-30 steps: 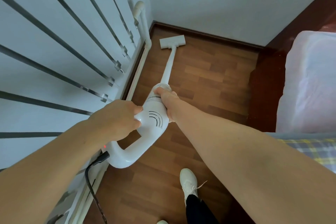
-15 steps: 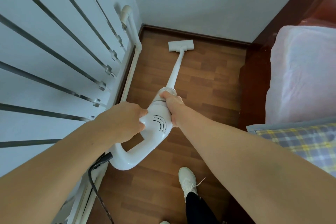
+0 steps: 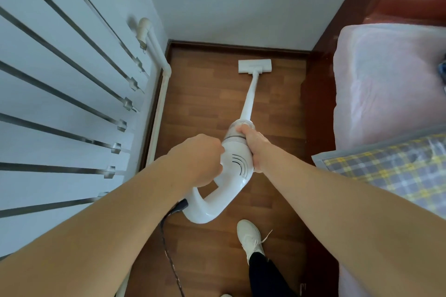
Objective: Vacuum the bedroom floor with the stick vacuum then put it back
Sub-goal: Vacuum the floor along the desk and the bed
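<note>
In the head view, the stick vacuum (image 3: 237, 164) is held in both hands above the wooden floor (image 3: 205, 94). The grip of the left hand (image 3: 198, 159) is closed round the top of the loop handle (image 3: 205, 210), where it meets the motor body. The grip of the right hand (image 3: 255, 144) is wrapped round the side of the body, with the fingers reaching the clear dust cup (image 3: 235, 128).

The tube (image 3: 249, 99) slopes down and away to the floor head (image 3: 254, 66), which lies flat on the boards near the far skirting, between the radiator pipe (image 3: 154, 46) and the bed (image 3: 386, 84). A dark power cord (image 3: 169, 248) trails from the handle, past a white shoe (image 3: 249, 236).

The vacuuming step is judged to be in hand, with the narrow strip beside the bed being covered and the putting back not yet reached. The next move is likely to call for the head to be drawn back or slid sideways towards the bed frame, both grips held firm and the cord kept away from the foot.
</note>
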{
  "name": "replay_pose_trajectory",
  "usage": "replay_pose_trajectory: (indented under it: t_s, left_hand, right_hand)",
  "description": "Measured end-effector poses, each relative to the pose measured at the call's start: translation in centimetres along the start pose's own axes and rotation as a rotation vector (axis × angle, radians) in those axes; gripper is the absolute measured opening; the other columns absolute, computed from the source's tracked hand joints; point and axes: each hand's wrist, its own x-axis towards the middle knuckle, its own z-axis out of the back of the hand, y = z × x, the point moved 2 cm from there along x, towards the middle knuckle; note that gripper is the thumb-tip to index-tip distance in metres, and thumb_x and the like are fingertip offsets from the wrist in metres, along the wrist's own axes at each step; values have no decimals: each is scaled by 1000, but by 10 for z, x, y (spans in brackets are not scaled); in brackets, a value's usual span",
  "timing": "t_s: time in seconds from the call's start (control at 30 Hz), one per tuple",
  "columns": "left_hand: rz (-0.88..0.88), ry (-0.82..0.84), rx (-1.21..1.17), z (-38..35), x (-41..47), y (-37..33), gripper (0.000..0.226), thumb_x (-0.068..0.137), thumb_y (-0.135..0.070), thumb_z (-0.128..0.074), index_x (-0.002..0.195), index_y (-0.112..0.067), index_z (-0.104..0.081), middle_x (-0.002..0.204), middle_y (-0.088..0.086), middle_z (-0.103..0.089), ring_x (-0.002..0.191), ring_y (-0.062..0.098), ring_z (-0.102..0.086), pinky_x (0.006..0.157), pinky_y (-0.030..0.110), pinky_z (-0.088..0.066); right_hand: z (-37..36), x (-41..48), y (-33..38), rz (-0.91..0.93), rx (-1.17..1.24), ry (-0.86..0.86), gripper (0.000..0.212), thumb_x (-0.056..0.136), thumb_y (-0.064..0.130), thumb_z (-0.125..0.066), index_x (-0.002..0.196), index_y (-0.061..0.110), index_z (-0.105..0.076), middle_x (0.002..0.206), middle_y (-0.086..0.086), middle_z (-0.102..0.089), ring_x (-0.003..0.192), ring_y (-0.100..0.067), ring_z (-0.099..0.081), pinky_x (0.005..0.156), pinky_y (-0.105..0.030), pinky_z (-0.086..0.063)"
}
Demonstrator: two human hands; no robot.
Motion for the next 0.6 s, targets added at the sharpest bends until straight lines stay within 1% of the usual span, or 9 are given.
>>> replay_pose_trajectory:
  t_s: [0.07,0.1,0.2,0.27,0.33,0.4,0.47,0.57,0.6]
  left_hand:
    - [-11,13,14,1,2,-10,30,96,-23,-45,124,-19,-58,108,1,-61,93,18,-61,78,29,-51]
    - [-20,19,26,0,4,-15,27,96,-22,-46,119,-18,-59,105,2,-61,91,19,-61,79,31,-52]
    - [-44,20,58,0,9,-29,15,94,-18,-47,103,-16,-59,92,2,-58,79,19,-57,65,29,-46]
    - [-53,23,69,0,11,-38,12,94,-17,-47,100,-15,-58,89,2,-56,73,18,-53,60,27,-41]
    - [-61,25,73,3,13,-47,6,93,-16,-48,92,-14,-53,89,2,-53,69,17,-49,52,23,-34]
    - [-74,17,75,7,17,-57,7,94,-15,-48,87,-15,-49,86,2,-51,66,16,-46,48,23,-29]
    - [-90,13,77,10,23,-68,9,94,-14,-48,85,-14,-48,85,2,-50,62,14,-43,47,23,-29]
    - [-96,25,85,13,34,-85,8,94,-15,-50,86,-14,-47,87,2,-49,62,13,-41,48,22,-28]
    - [-98,30,83,13,38,-90,9,94,-15,-50,87,-14,-46,87,2,-49,61,12,-40,48,22,-28]
  right_hand:
    - [10,1,0,2,19,-10,58,93,42,-69,145,23,-52,129,-15,-70,110,-36,-75,94,-55,-61]
    - [15,1,-1,1,28,-18,59,92,42,-70,145,22,-53,128,-15,-71,109,-36,-75,95,-56,-61]
    - [32,2,-2,-2,41,-45,59,91,43,-71,143,19,-55,126,-15,-73,107,-35,-76,95,-55,-61]
    - [41,2,-2,2,54,-43,58,91,43,-71,142,19,-56,124,-15,-74,100,-34,-77,92,-53,-62]
    - [51,3,-1,2,62,-45,57,91,43,-71,140,19,-57,122,-15,-75,90,-34,-75,88,-51,-63]
    - [61,6,3,3,69,-51,56,91,44,-70,140,21,-57,121,-15,-75,86,-33,-74,84,-50,-64]
    - [72,9,8,7,75,-58,57,92,45,-70,141,21,-56,122,-15,-75,91,-33,-75,87,-51,-63]
    - [88,14,15,10,79,-87,58,93,48,-69,143,21,-56,125,-15,-74,109,-35,-76,96,-54,-61]
    - [93,15,17,12,80,-97,59,93,48,-69,143,21,-57,126,-16,-74,112,-35,-75,97,-54,-60]
